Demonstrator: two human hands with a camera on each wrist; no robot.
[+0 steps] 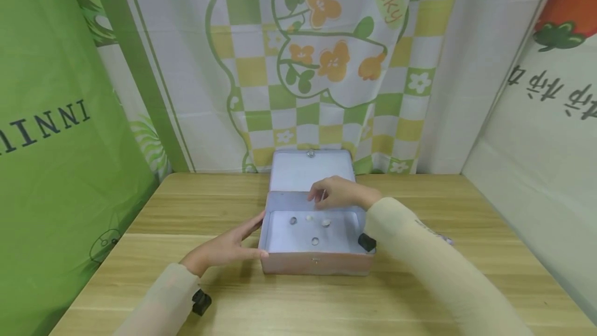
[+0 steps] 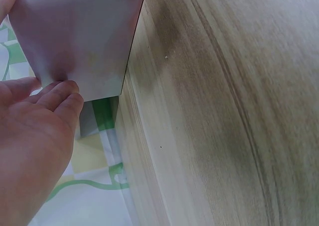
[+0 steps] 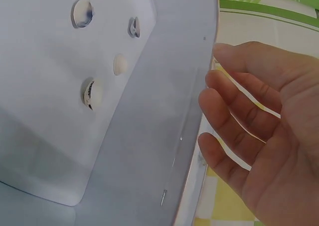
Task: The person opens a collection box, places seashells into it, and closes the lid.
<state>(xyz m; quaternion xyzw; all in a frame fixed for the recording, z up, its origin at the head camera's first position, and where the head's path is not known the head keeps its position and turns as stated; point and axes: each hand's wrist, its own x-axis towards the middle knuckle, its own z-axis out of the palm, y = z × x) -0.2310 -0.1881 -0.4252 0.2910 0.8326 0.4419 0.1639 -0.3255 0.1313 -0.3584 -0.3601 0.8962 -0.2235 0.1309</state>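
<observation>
A pinkish metal box (image 1: 317, 263) with a pale inside stands on the table, its lid (image 1: 311, 171) tipped back behind it. Several small seashells lie spread on its floor, among them a white shell (image 3: 82, 13) with a dark patch and a plain cream shell (image 3: 120, 64). My left hand (image 1: 228, 247) rests against the box's left side, its fingers extended along the wall (image 2: 79, 42). Over the back part of the box hovers my right hand (image 1: 339, 192), fingers loosely bent with nothing between them. Whether its fingertips touch the back rim (image 3: 212, 61), I cannot tell.
The box sits toward the back of a wooden table (image 1: 210, 196). Just behind hangs a checkered curtain (image 1: 261, 71), with a green cloth (image 1: 56, 118) at the left. A small pale object (image 1: 446, 239) shows partly behind the right sleeve.
</observation>
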